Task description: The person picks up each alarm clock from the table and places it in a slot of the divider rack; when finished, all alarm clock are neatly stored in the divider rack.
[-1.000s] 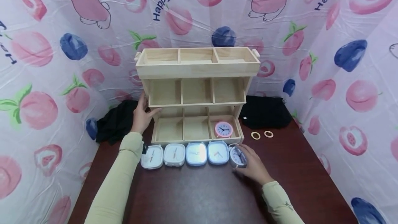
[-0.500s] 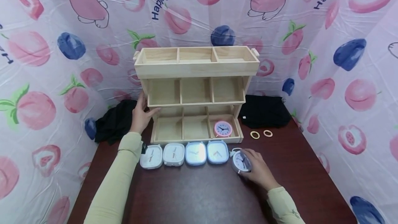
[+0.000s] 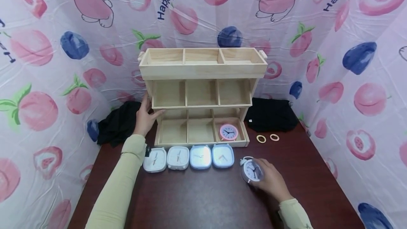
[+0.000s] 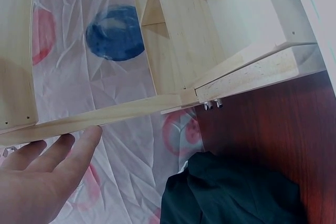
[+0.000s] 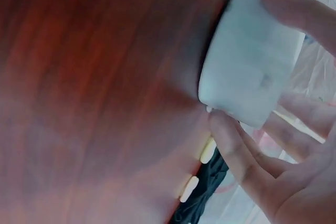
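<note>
My right hand grips a round alarm clock with a white dial, a pale body and a top handle. In the right wrist view, thumb and fingers lie on opposite sides of its smooth casing. My left hand rests against the left side of a three-tier wooden rack. Its fairly straight fingertips touch a wooden strut in the left wrist view. A pink round clock sits in the bottom tier's right compartment.
Two white square clocks and two blue square clocks line up before the rack. Black cloths lie at either side of it. Two small rings lie on the dark red table. Printed fabric hangs behind.
My right hand has drawn the round alarm clock right and toward me, away from the row of square clocks. My left hand keeps its place at the rack.
</note>
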`<state>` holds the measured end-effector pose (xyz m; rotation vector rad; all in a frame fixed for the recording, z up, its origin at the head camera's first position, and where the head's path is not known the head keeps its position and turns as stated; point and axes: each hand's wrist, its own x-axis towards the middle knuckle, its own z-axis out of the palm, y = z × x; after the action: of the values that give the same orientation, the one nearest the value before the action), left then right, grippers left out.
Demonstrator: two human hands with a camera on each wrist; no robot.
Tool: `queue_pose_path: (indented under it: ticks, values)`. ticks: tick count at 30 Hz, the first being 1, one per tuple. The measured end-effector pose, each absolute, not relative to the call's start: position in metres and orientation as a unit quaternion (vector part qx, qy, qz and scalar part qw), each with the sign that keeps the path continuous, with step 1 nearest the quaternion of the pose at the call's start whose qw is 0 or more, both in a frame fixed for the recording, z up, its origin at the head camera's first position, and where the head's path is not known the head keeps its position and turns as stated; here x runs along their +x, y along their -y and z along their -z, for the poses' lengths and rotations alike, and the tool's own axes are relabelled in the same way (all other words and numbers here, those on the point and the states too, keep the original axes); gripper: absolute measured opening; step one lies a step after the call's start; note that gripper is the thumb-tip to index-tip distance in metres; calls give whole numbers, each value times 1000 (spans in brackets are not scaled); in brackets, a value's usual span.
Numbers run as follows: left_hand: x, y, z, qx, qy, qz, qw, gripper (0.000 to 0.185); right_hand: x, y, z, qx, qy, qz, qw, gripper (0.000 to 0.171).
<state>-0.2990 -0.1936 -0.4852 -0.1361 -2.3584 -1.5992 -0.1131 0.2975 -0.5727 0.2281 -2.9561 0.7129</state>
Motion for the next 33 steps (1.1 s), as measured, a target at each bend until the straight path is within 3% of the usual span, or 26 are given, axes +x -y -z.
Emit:
queue_pose_path:
  ticks: [6,10,18,24,33]
  values:
    - [-297,193,485,-45,813,563,139,106,-109,-297,574,36,957,-280,66,82]
    - [-297,194,485,-47,822,550,141,106,-113,-293,569,23,947,-295,122,74]
    - [-299,194,483,-48,822,550,139,106,-154,-256,543,84,923,-322,193,59]
    - [-300,193,484,-42,817,560,132,107,-194,-211,532,142,912,-336,186,53]
    - [-300,192,484,-40,811,568,137,107,-247,-155,529,177,920,-327,124,51]
